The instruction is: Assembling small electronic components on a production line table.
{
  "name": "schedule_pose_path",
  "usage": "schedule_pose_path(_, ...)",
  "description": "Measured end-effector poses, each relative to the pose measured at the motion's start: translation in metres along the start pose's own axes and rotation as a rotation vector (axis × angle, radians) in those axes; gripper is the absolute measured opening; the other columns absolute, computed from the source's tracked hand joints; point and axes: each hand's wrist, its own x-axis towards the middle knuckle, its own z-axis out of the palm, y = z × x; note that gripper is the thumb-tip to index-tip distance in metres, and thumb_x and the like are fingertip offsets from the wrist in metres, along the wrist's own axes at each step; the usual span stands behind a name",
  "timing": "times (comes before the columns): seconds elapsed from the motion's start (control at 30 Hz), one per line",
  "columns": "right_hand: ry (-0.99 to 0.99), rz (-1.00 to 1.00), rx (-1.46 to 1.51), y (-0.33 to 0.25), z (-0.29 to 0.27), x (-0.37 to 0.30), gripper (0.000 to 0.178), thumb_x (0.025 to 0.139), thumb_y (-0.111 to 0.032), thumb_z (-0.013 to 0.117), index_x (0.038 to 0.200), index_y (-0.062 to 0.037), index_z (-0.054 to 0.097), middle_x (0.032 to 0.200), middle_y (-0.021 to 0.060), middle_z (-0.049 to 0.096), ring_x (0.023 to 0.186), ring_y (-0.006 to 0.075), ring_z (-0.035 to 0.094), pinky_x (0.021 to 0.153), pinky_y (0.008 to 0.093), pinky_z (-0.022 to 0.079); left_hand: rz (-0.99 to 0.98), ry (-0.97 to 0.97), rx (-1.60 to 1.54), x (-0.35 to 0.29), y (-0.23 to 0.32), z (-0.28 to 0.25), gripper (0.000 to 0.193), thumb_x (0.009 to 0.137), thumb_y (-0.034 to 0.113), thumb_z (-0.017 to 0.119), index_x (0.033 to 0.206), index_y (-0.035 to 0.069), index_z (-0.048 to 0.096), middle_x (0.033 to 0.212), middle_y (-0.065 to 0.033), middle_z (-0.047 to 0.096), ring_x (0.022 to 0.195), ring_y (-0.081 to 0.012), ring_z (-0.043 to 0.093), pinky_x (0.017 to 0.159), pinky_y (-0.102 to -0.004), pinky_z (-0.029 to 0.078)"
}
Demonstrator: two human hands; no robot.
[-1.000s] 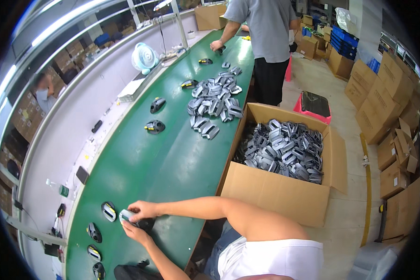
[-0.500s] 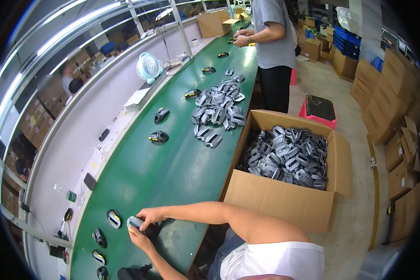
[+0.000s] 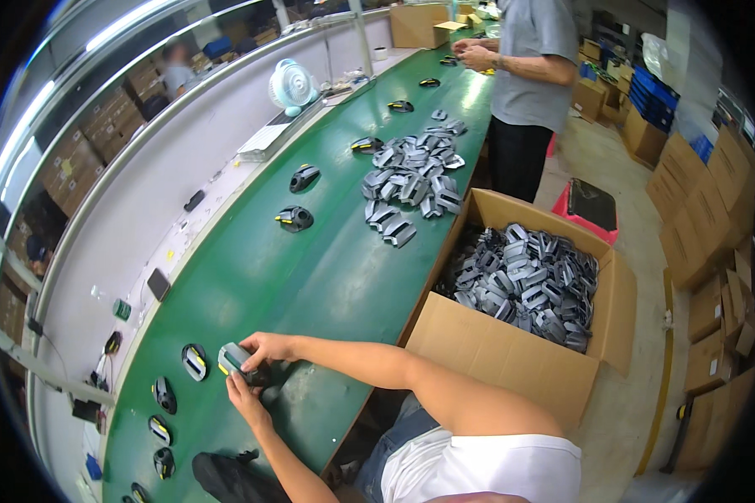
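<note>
Both my hands hold one rounded grey-and-black plastic housing with a yellow strip [image 3: 231, 357] just above the green bench [image 3: 310, 293]. My right hand [image 3: 268, 347] is closed over its upper right side. From below, my left hand [image 3: 245, 396] grips its lower edge, with the fingers partly hidden. Close by on the left, a similar dark housing with a pale face [image 3: 195, 362] lies on the bench. Several more trail toward the near edge, among them one dark housing [image 3: 164, 395]. A crumpled black thing [image 3: 231, 479] lies near my left forearm.
A heap of grey plastic covers [image 3: 415, 172] lies farther up the bench. More fill an open cardboard box [image 3: 495, 360] on my right. A person in a grey shirt [image 3: 533, 75] works at the far end. A light-blue fan [image 3: 292, 86] stands along the left ledge.
The view has shifted, so the bench and heap sit differently in it. The housing stays in both hands and appears turned, showing more of its yellow strip.
</note>
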Motion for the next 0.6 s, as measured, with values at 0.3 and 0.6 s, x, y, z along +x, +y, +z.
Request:
schedule_pose_path(0.3,-0.001,0.037,-0.052,-0.006,-0.001,-0.010,0.043,0.071,-0.021,0.072,0.109,-0.0068,0.058,0.089,-0.0014,0.060,0.074,0.0054,0.053,0.057,0.0190,0.040,0.226,-0.046,0.125,0.000,-0.002,0.000,0.024,0.090,0.020,0.053,0.101,-0.001,0.047,0.090,-0.0037,0.051,0.081,-0.0080,0.047,0.067,-0.0223,0.039)
schedule_pose_path(0.6,0.104,0.052,0.103,0.009,-0.007,-0.003,0.031,0.089,-0.033,0.053,0.101,-0.0051,0.057,0.086,-0.0007,0.057,0.077,0.0071,0.054,0.063,0.0225,0.044,0.251,0.047,0.267,-0.002,-0.002,0.007,0.033,0.080,0.016,0.065,0.102,-0.003,0.049,0.086,-0.0074,0.056,0.079,-0.0131,0.054,0.070,-0.0260,0.044)
